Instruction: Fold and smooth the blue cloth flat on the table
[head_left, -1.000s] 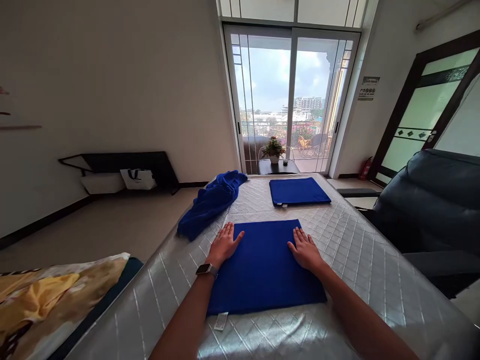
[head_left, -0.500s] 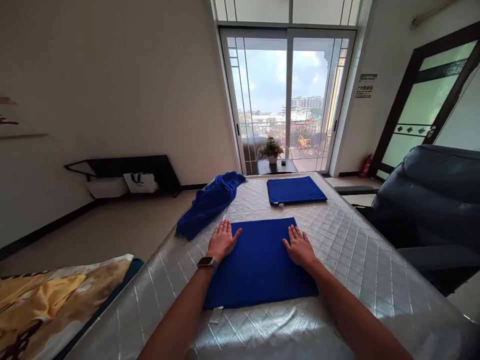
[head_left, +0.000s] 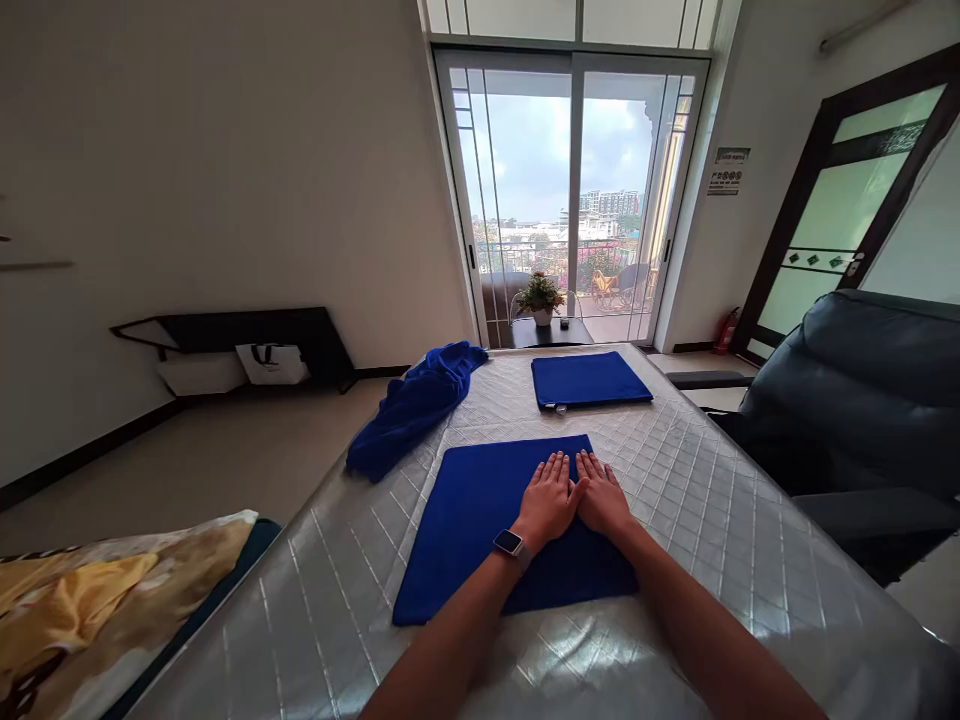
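Note:
A flat, folded blue cloth (head_left: 457, 530) lies before me on a quilted silver mattress (head_left: 322, 590). My left hand (head_left: 549, 497) rests palm down on its right half, fingers stretched out, a watch (head_left: 508, 542) on the wrist. Beside it my right hand (head_left: 600, 492) lies flat near the cloth's right edge, and the two hands touch at the thumbs. Farther back sits another folded blue cloth (head_left: 592, 380) with a small white tag at its near edge. A crumpled blue cloth (head_left: 420, 408) lies along the mattress's left edge.
A dark padded armchair (head_left: 885, 390) stands close on the right. At the lower left is patterned bedding (head_left: 112, 600). Beyond the mattress, a potted plant (head_left: 541, 300) stands on a small dark table before the glass sliding doors. A white bag (head_left: 271, 364) is by the left wall.
My left hand has slid right across the cloth, from its left edge to beside my right hand. The right hand stays in place. The near-left tag no longer shows.

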